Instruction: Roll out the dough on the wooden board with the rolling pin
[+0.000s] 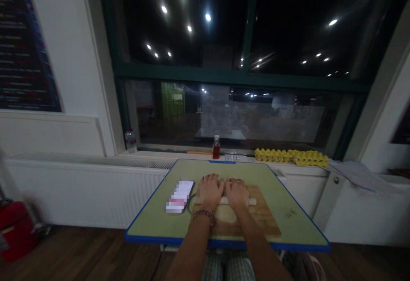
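A light wooden rolling pin (252, 201) lies crosswise on a wooden cutting board (267, 217). My left hand (210, 191) rests palm down over its left part, fingers stretched forward, with a beaded bracelet (204, 217) at the wrist. Beside it, my right hand (237, 192) lies on the pin too, its fingers extended past it. Neither hand is wrapped round the pin; both cover its middle. Between my forearms a flat, pale round of dough (226, 214) shows on the board, just on the near side of the pin.
A lit phone (180, 196) lies left of the board on the blue-edged green table (147, 219). On the windowsill stand a red-liquid bottle (216, 147), a clear bottle (130, 141) and yellow egg trays (290, 156). A radiator (86, 195) runs behind the table.
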`<control>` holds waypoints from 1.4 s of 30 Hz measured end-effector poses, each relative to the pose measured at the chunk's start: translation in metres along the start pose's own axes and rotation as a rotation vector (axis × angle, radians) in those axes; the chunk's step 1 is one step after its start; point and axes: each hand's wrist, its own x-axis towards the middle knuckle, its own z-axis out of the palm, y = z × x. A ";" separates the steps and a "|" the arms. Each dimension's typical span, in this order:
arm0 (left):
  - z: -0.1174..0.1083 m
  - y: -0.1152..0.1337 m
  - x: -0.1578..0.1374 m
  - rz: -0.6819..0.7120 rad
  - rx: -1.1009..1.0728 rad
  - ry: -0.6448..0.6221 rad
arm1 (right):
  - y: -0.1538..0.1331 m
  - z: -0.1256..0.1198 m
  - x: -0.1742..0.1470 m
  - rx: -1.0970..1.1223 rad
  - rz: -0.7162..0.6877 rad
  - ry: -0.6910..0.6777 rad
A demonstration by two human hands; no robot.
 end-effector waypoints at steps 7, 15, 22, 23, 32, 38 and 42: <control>0.004 0.001 0.004 0.042 -0.010 0.041 | 0.000 0.005 0.004 0.010 0.019 0.005; 0.009 0.001 0.001 0.046 0.002 0.063 | 0.002 0.012 0.005 0.021 0.018 0.031; 0.010 0.002 0.000 0.022 0.021 0.032 | 0.001 0.012 0.006 -0.003 0.015 0.020; 0.010 0.002 0.000 0.017 0.023 0.028 | 0.001 0.012 0.006 -0.001 0.026 0.019; 0.012 0.001 0.004 0.007 0.024 0.035 | 0.001 0.006 0.005 -0.024 0.005 -0.002; 0.014 0.000 0.004 0.012 0.019 0.049 | 0.000 0.007 0.007 -0.028 0.010 0.003; 0.015 0.000 0.005 0.022 0.014 0.066 | 0.000 0.007 0.007 -0.037 0.013 0.008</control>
